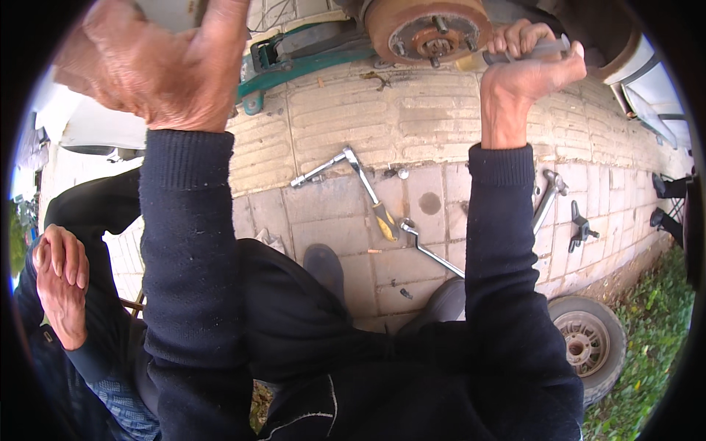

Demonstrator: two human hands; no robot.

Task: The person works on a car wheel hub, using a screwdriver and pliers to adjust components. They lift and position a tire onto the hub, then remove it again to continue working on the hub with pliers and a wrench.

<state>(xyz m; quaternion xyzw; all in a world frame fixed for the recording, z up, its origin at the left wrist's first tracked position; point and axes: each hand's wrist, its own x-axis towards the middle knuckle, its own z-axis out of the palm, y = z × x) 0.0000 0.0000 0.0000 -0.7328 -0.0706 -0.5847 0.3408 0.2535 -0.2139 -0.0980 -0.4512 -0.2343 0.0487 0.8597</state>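
Looming nearest the camera, the left hand [162, 66] is hanging blurred at eleven o'clock, its fingers running out of view; I cannot tell whether it is holding anything; at one o'clock the right hand [523, 77] is curling closely round a translucent grey tool [543, 50], whose yellowish end is pointing toward the rusty brake drum [428, 35] at half past twelve; whether they are touching, I cannot tell. A loose grip could be letting the tool skid off a stud; if the teal jack [309, 67] at eleven is bearing the load, any settling could be endangering fingers. Between the forearms, a yellow-handled ratchet [386, 223] and a bent chrome bar [437, 260] are lying on the paving [331, 213], perhaps inviting a stumble; a hammer [548, 198] is resting at two, a wheel [579, 345] at four; a co-worker's hands [65, 283] are resting together at nine, crowding that side.
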